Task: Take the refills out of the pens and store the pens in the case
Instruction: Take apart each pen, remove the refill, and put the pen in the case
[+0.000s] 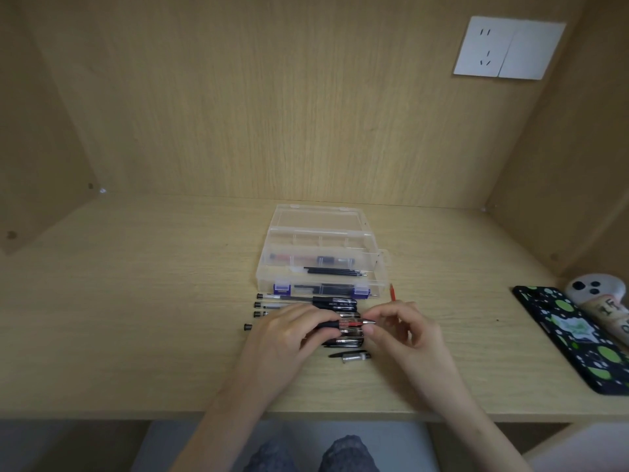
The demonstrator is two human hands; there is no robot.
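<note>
Pen (350, 323): lying 9-to-3, tip pointing 3 o'clock.
Left hand (289, 332): gripping its barrel.
Right hand (408, 330): pinching the tip end.

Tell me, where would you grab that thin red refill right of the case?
Probably pinch the red refill at its middle from above, fingers on its left and right sides: it lies flat on the desk, pointing away, just clear of the case.
</note>
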